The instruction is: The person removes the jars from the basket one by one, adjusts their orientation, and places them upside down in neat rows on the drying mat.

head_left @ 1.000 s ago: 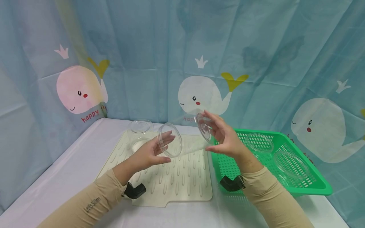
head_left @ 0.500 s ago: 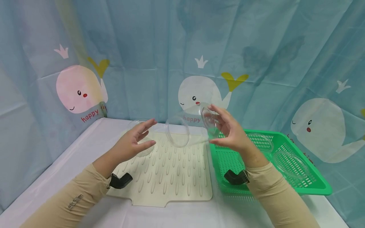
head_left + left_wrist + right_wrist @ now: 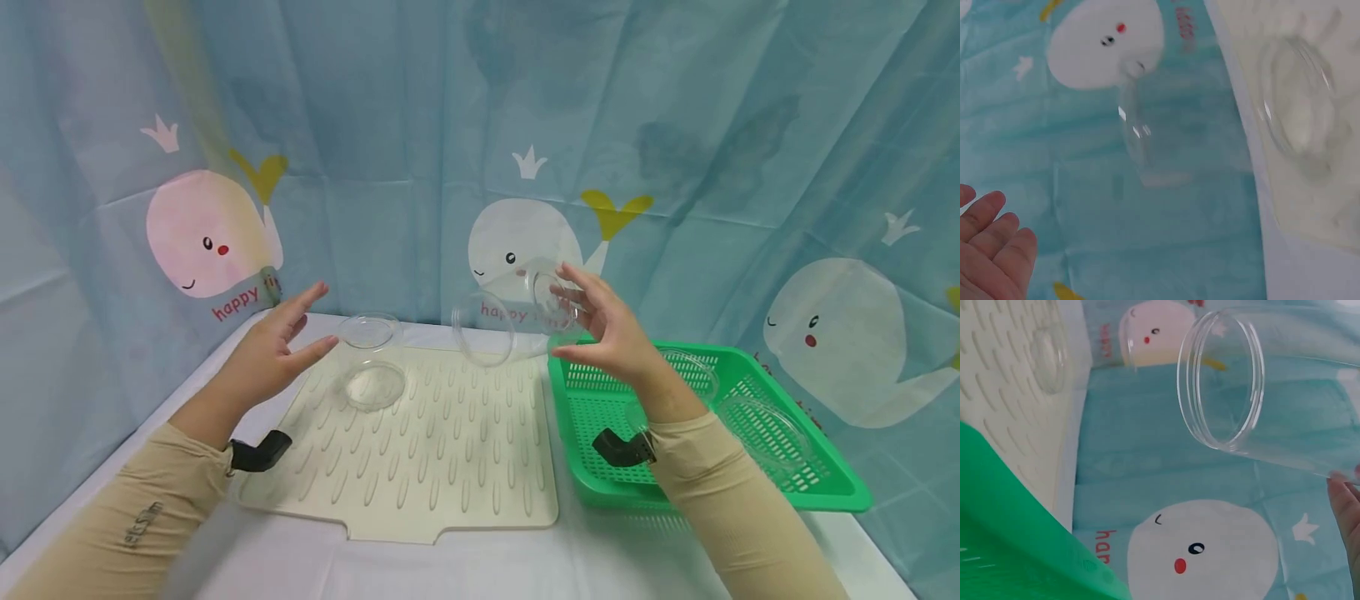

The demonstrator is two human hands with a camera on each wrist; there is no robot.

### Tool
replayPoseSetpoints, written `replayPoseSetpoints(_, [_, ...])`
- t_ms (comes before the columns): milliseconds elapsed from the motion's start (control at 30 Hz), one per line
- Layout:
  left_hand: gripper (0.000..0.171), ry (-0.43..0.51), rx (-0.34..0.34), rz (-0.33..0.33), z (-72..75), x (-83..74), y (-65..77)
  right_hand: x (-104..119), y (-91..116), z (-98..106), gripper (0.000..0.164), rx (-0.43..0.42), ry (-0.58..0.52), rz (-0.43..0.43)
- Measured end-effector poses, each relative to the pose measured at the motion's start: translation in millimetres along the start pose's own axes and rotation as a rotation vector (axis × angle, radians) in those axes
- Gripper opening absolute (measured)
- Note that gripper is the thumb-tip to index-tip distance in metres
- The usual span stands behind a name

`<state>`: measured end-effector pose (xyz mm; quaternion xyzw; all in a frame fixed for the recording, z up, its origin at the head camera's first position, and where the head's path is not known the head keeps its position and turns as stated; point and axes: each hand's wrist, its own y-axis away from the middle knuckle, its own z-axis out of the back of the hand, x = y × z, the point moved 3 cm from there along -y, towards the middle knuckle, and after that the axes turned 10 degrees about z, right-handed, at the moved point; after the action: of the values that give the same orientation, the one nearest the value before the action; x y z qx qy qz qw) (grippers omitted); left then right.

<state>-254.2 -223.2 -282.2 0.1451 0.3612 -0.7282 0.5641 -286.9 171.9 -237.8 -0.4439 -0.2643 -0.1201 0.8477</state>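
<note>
Right hand point(image 3: 611, 333) has fingers wrapped round a tilted clear jar point(image 3: 1297, 400), near green basket point(image 3: 825, 500). Left hand point(image 3: 262, 358), fingers extended, near second jar point(image 3: 372, 360) on mat point(image 3: 450, 504).

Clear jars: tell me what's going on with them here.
A person's right hand holds one clear jar tipped sideways in the air. The left hand is apart from it and holds nothing. A second jar stands on the cream mat, and other clear containers are in the green basket.
</note>
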Motion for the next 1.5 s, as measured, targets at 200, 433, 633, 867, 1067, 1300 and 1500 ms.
replayPoseSetpoints(200, [0.08,-0.157,0.045,0.115,4.7,29.6,1.3,-5.4,-0.8,4.2,0.094,-0.013,0.032,-0.065])
replayPoseSetpoints(433, [0.09,-0.293,0.139,0.155,-1.2,68.4,-1.1,-11.9,0.2,8.1,0.093,-0.008,0.105,-0.135])
replayPoseSetpoints(633, [0.094,-0.372,0.212,0.144,-6.8,98.4,1.9,-18.5,1.3,12.2,0.092,-0.025,0.13,-0.183])
replayPoseSetpoints(867, [0.089,-0.416,0.29,0.146,-19.2,117.6,1.5,-25.2,2.2,16.4,0.093,-0.046,0.177,-0.267])
replayPoseSetpoints(1067, [0.097,-0.465,0.358,0.16,-37.3,126.5,3.1,-30.6,4.0,14.3,0.093,-0.025,0.223,-0.325])
replayPoseSetpoints(1300, [0.107,-0.465,0.46,0.19,-56.6,132.8,6.8,-35.8,4.7,11.8,0.093,0.001,0.25,-0.323])
replayPoseSetpoints(1500, [0.114,-0.401,0.583,0.213,-65.4,134.4,10.8,-38.8,4.7,10.3,0.094,0.011,0.254,-0.331])
